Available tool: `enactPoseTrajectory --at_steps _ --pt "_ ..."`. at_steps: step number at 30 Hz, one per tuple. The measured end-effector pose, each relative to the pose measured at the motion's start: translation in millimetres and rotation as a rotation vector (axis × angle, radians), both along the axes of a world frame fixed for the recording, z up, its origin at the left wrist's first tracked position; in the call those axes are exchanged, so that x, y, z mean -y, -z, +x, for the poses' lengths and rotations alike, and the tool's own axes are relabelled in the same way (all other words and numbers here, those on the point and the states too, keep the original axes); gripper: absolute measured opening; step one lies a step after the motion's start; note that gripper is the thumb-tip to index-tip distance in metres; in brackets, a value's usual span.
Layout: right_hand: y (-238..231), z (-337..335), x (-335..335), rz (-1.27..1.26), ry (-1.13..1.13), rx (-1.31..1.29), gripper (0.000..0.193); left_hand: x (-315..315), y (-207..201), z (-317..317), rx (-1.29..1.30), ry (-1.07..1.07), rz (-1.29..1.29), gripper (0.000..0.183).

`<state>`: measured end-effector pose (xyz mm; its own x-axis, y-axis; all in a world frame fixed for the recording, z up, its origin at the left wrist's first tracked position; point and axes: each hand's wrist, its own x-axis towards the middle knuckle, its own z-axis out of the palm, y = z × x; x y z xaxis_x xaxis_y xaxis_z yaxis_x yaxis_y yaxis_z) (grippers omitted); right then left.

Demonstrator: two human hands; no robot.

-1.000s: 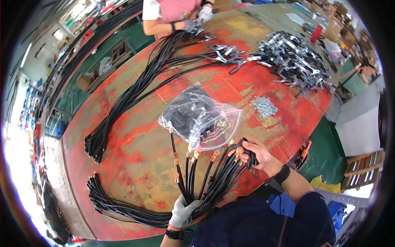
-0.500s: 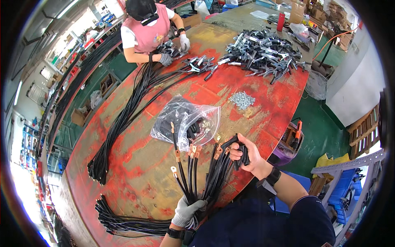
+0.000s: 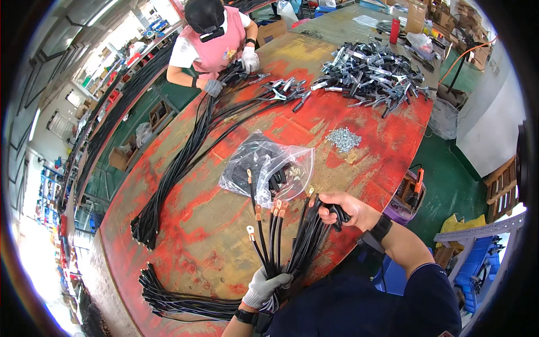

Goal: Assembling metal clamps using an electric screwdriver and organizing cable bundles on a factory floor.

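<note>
A single head-worn fisheye view looks steeply down from just above the person's chest onto the red worktable (image 3: 185,224), facing forward across it toward a co-worker (image 3: 216,39) at the far end. Nearest are the person's own forearms, entering from the lower edge (straight lines bow toward the dark circular rim).

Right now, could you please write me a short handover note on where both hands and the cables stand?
Left hand, gloved: grip closed around the bunch of black cables near its lower end; their copper ring terminals fan upward over the red table.
Right hand, bare: grip closed on a folded handful of black cables at the table edge.
Nearby: clear plastic bag of parts, pile of small metal fasteners, longer cable bundles to the left, heap of metal clamps far side.
Done and left: cannot tell from this view.
</note>
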<state>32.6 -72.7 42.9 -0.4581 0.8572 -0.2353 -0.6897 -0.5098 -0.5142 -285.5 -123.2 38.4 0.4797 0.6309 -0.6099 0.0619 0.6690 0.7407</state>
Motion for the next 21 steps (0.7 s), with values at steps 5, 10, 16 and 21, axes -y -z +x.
enactPoseTrajectory --at_steps 5,10,16,21 --pt "9.6 -7.3 2.0 -0.041 0.120 0.230 0.033 -5.6 4.0 3.0 -0.048 0.029 0.013 0.023" --pt "10.7 -31.1 6.0 0.051 -0.080 0.768 0.034 -9.3 8.4 -0.8 -0.073 0.104 -0.009 0.024" --pt "88.5 -85.2 53.2 0.763 -0.704 1.241 0.058 -8.9 8.8 19.1 -0.203 -0.084 0.216 0.024" --pt "82.7 -18.2 40.8 0.380 -0.500 0.766 0.048 -11.9 8.6 14.2 -0.088 -0.248 -0.001 0.018"
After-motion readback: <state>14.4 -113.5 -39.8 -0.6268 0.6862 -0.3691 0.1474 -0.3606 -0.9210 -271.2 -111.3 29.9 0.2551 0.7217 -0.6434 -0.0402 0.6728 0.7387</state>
